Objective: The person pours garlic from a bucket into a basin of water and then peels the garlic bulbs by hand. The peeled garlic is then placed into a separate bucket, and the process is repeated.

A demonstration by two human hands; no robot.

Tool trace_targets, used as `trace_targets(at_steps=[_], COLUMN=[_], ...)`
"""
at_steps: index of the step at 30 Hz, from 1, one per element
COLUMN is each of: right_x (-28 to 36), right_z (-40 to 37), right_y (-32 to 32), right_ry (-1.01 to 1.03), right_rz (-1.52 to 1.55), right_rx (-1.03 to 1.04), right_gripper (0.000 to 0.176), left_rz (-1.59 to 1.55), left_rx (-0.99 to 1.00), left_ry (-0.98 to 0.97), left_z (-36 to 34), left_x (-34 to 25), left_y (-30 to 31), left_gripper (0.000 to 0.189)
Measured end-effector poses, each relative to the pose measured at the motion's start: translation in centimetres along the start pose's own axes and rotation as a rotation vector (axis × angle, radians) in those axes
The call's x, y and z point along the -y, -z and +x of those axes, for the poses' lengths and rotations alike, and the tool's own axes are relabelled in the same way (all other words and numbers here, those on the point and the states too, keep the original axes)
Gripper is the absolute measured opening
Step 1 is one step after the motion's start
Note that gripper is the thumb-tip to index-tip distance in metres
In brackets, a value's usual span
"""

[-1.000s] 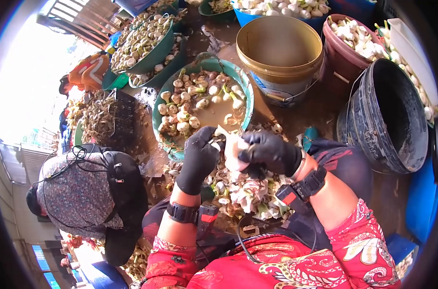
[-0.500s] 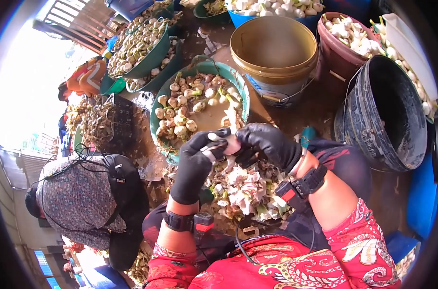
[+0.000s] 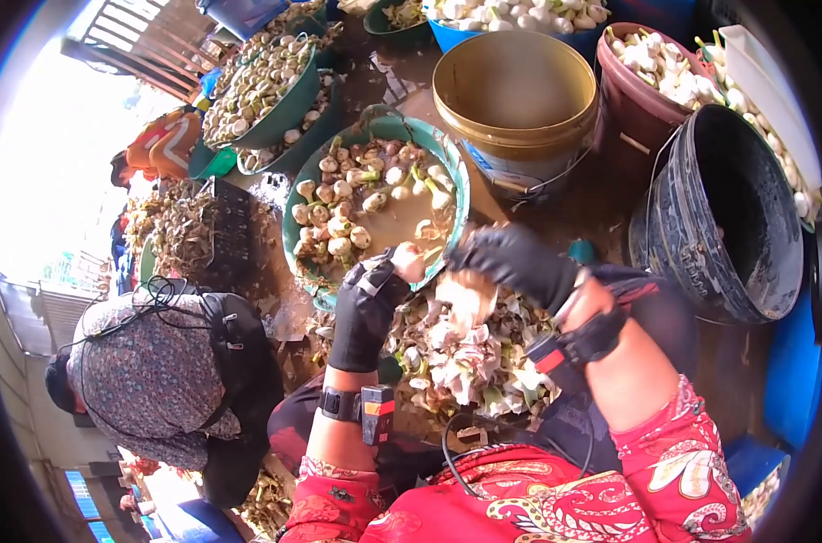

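Observation:
A pale garlic bulb (image 3: 409,261) is gripped in the black-gloved fingers of my left hand (image 3: 367,294), over the near rim of a green basin (image 3: 295,262). To its right, my right hand (image 3: 515,264), also gloved in black and smeared by motion, is closed on a loose strip of garlic skin (image 3: 468,297), which hangs blurred below the fingers. Unpeeled garlic bulbs (image 3: 338,208) with brownish skins lie in the basin, mostly on its left side. Under both hands, a heap of peeled-off skins (image 3: 470,362) lies between my legs.
A gold-rimmed bucket (image 3: 515,118) stands beyond the basin. A black bucket (image 3: 709,217) tilts at the right, near a brown tub (image 3: 641,109) of white garlic. Another person (image 3: 157,362) bends at the left. Fuller basins (image 3: 289,109) of bulbs stand at the back left.
My hands have drawn apart. The bulb stays in my left hand, which moved slightly left, while my right hand has come away with a strip of skin.

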State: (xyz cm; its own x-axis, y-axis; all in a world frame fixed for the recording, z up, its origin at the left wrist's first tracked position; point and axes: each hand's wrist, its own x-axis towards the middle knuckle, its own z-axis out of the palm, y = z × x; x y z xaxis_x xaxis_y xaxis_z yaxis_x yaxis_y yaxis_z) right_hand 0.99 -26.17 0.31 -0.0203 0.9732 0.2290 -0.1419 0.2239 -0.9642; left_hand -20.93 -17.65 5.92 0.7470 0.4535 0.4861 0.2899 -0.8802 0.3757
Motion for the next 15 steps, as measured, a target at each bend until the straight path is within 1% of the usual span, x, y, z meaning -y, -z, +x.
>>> trace_targets(at_steps=[2,3,4,6,8,9,10,11,12,13,15], right_x=[3.8,3.5,4.4,3.0,3.3,3.4,3.0,2.4,2.0,2.6,2.4], right_z=[0.0,0.3,0.4,0.7,0.6,0.5,0.4,0.3,0.2,0.1,0.0], right_y=[-2.2,-2.6,-3.0,-3.5,-3.6,-3.7,-3.7,-3.6,-3.6,-3.8,-3.8], right_ry=[-0.398,-0.427,-0.379,-0.35,-0.334,-0.317,-0.318,-0.291,-0.264,-0.317,-0.336], right_rz=[-0.122,-0.075,0.008,0.029,0.0,-0.031,-0.033,-0.113,-0.193,-0.194,-0.204], right_rx=[-0.204,-0.321,-0.373,-0.438,-0.466,-0.487,-0.49,-0.499,-0.507,-0.515,-0.54], right_gripper=[0.017,0.019,0.02,0.022,0.022,0.021,0.021,0.02,0.019,0.018,0.018], left_rz=[-1.337,-1.344,-1.221,-0.963,-0.711,-0.713,-0.607,-0.501,-0.264,-0.212,-0.164], left_rx=[-0.232,-0.227,-0.171,-0.096,-0.102,-0.098,-0.085,-0.073,-0.026,-0.009,0.011], left_ry=[0.926,0.925,0.877,0.798,0.559,0.559,0.471,0.384,0.276,0.249,0.219], left_z=[0.6,1.0,1.3,2.0,1.9,1.9,2.0,2.2,2.4,2.5,2.5], left_x=[-1.7,-2.4,-3.1,-4.0,-4.2,-4.4,-4.6,-4.9,-5.2,-5.6,-6.1], left_y=[-0.3,-0.3,-0.3,-0.7,-1.7,-1.9,-2.0,-2.0,-1.7,-1.8,-2.0], left_gripper=[0.016,0.016,0.016,0.016,0.014,0.014,0.016,0.019,0.026,0.029,0.031])
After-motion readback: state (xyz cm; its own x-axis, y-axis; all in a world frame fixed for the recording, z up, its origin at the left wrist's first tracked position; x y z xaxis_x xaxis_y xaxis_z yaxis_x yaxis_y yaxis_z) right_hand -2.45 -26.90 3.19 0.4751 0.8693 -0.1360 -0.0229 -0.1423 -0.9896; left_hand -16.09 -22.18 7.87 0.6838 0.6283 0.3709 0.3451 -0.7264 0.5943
